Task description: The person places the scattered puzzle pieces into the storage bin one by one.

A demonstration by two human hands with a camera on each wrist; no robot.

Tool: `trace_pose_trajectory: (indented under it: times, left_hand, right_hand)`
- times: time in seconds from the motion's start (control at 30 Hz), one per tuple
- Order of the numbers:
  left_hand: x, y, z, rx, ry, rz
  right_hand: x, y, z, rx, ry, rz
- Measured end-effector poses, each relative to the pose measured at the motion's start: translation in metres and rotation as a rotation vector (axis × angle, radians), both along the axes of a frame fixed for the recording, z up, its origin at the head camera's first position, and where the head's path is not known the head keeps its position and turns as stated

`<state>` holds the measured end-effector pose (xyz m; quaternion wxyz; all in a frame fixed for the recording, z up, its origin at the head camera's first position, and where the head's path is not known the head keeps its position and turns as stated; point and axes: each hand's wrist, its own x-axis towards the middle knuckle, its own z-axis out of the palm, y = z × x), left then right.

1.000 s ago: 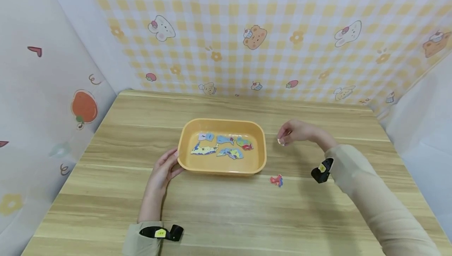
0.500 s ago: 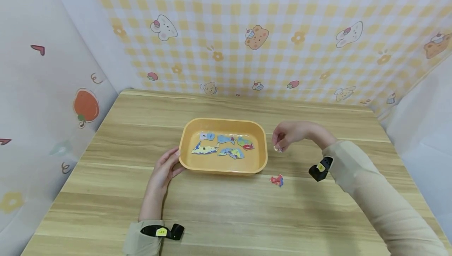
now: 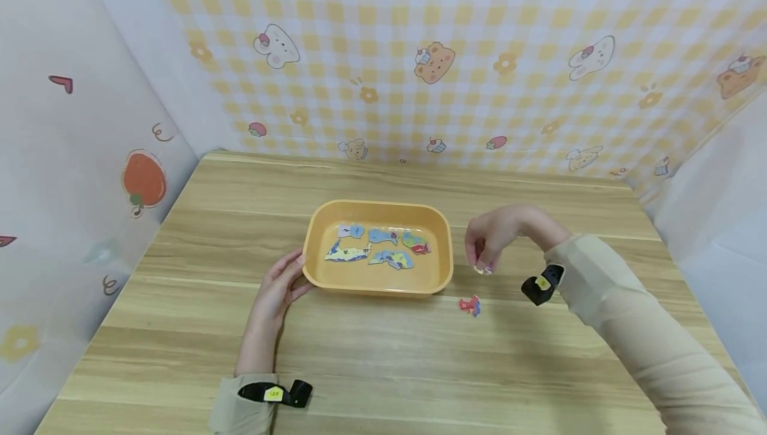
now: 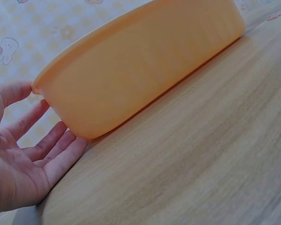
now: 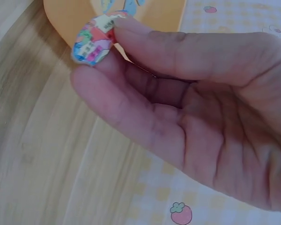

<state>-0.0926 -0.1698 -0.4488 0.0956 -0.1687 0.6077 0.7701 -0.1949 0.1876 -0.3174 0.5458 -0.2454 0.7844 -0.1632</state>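
My right hand [image 3: 494,232] is over the table to the right of the yellow-orange tray [image 3: 440,278]. Between thumb and fingertips it pinches a small multicoloured map puzzle piece [image 5: 93,40], whose printed face shows in the right wrist view. Fingers of my left hand [image 3: 280,285] rest against the tray's left end; in the left wrist view one fingertip touches just under the rim and others lie lower on the wall. Several map puzzle pieces lie flat inside the tray, among them a pale yellow and blue piece [image 3: 346,253]. A red and blue puzzle piece [image 3: 470,306] lies on the table.
The wood-grain table [image 3: 383,368] carries the tray near its middle. Behind it hangs a yellow checked cloth [image 3: 467,75] with cartoon prints. A white printed cloth [image 3: 72,155] stands at the left side.
My right hand first went left towards the tray with its puzzle piece, then moved nearer the person and slightly right. The tray, left hand and red piece have stayed put.
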Motion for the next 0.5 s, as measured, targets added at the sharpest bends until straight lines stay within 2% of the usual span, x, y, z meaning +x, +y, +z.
trace_pose_trajectory:
  times: [0.23,0.5]
  left_hand:
    - [0.0,0.0,0.001,-0.003,-0.013,0.001]
    - [0.0,0.001,0.002,-0.004,-0.01,0.004]
  right_hand:
    - [0.002,-0.009,0.007,0.034,-0.018,0.082]
    - [0.0,-0.029,0.003,-0.034,0.046,0.024]
